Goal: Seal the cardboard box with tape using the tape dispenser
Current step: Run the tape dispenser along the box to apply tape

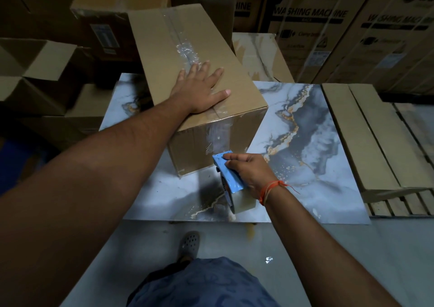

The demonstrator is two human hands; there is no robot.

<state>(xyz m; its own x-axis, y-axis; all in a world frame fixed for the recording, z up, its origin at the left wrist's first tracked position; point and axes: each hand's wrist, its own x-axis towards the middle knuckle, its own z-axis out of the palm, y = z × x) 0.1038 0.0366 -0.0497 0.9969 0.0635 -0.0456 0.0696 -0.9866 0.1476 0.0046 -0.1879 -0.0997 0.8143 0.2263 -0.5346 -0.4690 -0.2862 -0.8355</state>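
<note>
Stacked brown cartons fill the background, several printed with washing-machine lettering (310, 12), and an open-flapped carton (44, 62) stands at the far left. We work at a low marbled blue-grey and gold surface (305, 142) above a pale grey floor (328, 259).

The task item, a long plain brown cardboard box (187, 55), lies diagonally on this surface, its near end toward us and its far end extending over the back edge. A strip of clear glossy tape (185, 48) runs along the top seam and continues down the near end face, where it appears wrinkled.

Our left hand (202, 90) lies flat, palm down, on the top of the box near its front edge. Its fingers (199, 71) are extended and spread, gripping nothing; they rest on or just beside the taped seam.

Our right hand (249, 172) is wrapped around the light blue plastic tape dispenser (227, 172), fingers curled closed over its body. The front edge of the dispenser sits against the lower part of the near end face, at the bottom of the tape strip. The roll of clear tape (242, 201) sits at the rear of the dispenser, nearest us. An orange thread band (270, 189) circles the right wrist.

To the right, flattened brown cardboard sheets (359, 137) lie beside the surface. Below, a grey perforated clog (189, 243) rests on the floor, and blue patterned fabric (204, 283) covers our leg.
</note>
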